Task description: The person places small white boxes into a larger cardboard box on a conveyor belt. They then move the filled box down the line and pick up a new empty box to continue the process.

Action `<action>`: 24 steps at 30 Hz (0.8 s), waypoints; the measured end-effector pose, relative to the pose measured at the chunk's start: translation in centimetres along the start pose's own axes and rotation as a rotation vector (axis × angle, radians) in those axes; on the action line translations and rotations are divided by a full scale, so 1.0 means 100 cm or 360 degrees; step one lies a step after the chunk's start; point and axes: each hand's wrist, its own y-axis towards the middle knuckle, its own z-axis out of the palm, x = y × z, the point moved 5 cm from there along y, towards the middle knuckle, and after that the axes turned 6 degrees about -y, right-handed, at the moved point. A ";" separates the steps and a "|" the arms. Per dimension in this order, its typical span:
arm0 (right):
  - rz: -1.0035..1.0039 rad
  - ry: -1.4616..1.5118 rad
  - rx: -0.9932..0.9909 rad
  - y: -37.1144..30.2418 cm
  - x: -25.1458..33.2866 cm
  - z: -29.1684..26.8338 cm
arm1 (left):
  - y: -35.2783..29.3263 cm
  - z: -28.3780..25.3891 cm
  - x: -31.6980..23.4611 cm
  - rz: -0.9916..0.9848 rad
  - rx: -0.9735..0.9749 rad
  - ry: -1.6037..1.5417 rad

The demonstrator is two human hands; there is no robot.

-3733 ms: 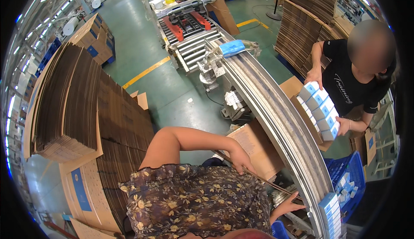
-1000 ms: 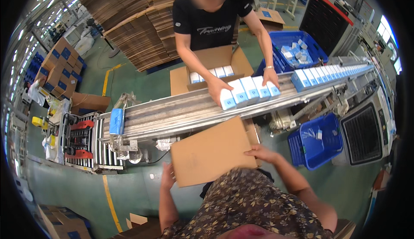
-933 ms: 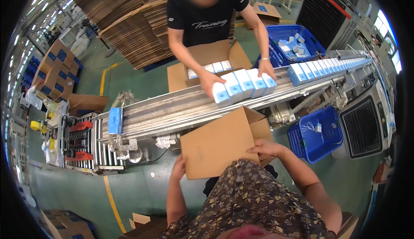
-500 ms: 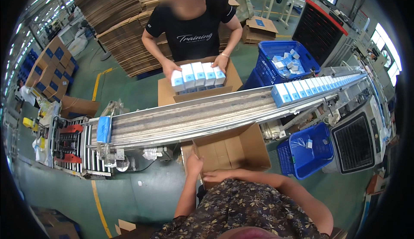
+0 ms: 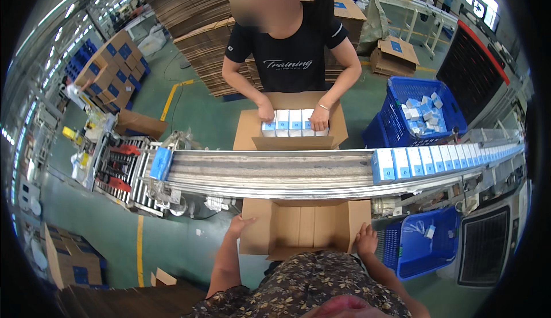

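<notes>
An open cardboard box [image 5: 298, 226] stands before me against the near side of the conveyor, its inside bare. My left hand [image 5: 236, 227] grips the left flap, thumb over the cardboard and fingers partly hidden behind it. On the opposite side, my right hand [image 5: 366, 241] is closed at the right flap's outer edge, fingers bent against it. Across the conveyor [image 5: 270, 171], a co-worker's hands [image 5: 319, 118] press on a row of white-and-blue cartons [image 5: 295, 124] inside another open cardboard box [image 5: 293, 143].
Upright white-and-blue cartons [image 5: 422, 163] line the belt's right part. A blue pack [image 5: 161, 163] lies at its left end by the rollers [image 5: 140, 174]. Blue baskets stand at right, one near [image 5: 402, 260], one far [image 5: 396, 94] with small boxes. Flattened cardboard [image 5: 201, 48] is stacked behind the co-worker.
My right hand has moved from the box's near left corner to its right flap. The box has turned square to the belt. The co-worker's cartons have gone down into their box.
</notes>
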 end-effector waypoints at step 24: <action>0.0171 0.0079 0.0100 0.011 -0.007 0.038 | 0.033 0.060 0.102 0.0361 0.0527 0.0510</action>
